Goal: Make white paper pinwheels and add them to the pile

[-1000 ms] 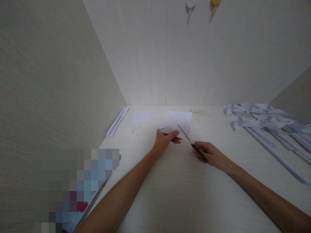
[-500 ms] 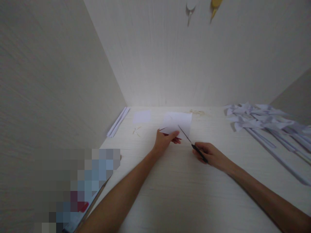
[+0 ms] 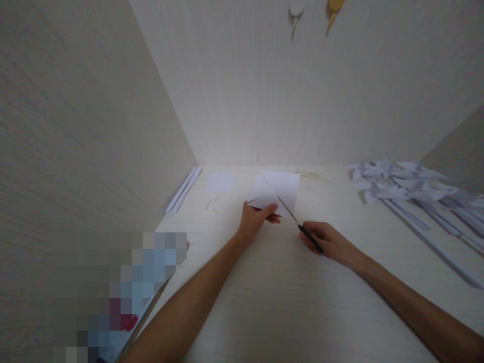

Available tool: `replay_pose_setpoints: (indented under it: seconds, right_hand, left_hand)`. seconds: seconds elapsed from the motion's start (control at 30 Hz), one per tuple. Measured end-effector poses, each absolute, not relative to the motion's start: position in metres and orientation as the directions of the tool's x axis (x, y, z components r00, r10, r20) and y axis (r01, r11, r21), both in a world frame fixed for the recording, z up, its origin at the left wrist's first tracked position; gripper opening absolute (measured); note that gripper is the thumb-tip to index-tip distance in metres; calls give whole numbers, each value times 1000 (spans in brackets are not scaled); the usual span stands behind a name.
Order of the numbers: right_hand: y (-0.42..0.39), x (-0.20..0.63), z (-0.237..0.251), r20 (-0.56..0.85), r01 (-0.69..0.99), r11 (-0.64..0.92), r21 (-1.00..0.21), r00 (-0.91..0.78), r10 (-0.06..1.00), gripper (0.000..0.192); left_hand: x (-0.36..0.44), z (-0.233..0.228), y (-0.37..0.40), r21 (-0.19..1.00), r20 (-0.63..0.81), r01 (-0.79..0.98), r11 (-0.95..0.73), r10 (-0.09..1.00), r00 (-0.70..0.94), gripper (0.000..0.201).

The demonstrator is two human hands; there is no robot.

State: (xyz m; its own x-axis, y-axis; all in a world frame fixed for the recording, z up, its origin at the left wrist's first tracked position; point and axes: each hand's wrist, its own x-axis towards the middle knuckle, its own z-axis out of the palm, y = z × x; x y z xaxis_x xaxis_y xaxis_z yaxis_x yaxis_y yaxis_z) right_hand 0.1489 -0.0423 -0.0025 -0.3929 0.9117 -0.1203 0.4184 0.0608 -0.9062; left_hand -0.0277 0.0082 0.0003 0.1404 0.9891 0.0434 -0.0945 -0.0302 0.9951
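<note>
My left hand [image 3: 257, 218] pinches the near edge of a square white paper sheet [image 3: 284, 187], thumb on top and fingers underneath. Diagonal slits run in from the sheet's far-left and near-left corners. In my right hand [image 3: 325, 241] is a pair of dark-handled scissors [image 3: 310, 239], their thin blade pointing up and left over the near-right part of the sheet. Seen nearly edge-on, the blades do not show how far apart they are. My right fingers wrap the handles, which are partly hidden.
A smaller white paper square [image 3: 220, 182] and thin tan bits [image 3: 212, 203] lie left of the sheet. Rolled paper sticks [image 3: 184, 190] rest by the left wall. More tan strands [image 3: 308, 175] lie behind. At right are several white paper pinwheels [image 3: 406, 184] on sticks. Two hooks [image 3: 296, 11] hang on the wall.
The paper sheet's far edge has tilted up slightly, and its far-left slit shows more clearly. Both hands stay almost in the same place.
</note>
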Motion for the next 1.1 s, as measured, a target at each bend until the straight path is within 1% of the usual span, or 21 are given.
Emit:
replay_pose_setpoints:
  seconds: [0.43, 0.8, 1.1]
  right_hand:
    - [-42, 147, -1, -139, 424, 45, -905, -391, 910, 35]
    - [-41, 150, -6, -131, 408, 48, -912, -400, 907, 31]
    - [-42, 149, -5, -150, 395, 18, -918, -391, 908, 30]
  left_hand:
    - [-27, 1, 7, 997, 28, -72, -16, 986, 165, 29]
    - [-27, 2, 7, 995, 29, -102, -12, 986, 167, 25]
    - [-27, 2, 7, 994, 24, -110, -4, 984, 175, 24]
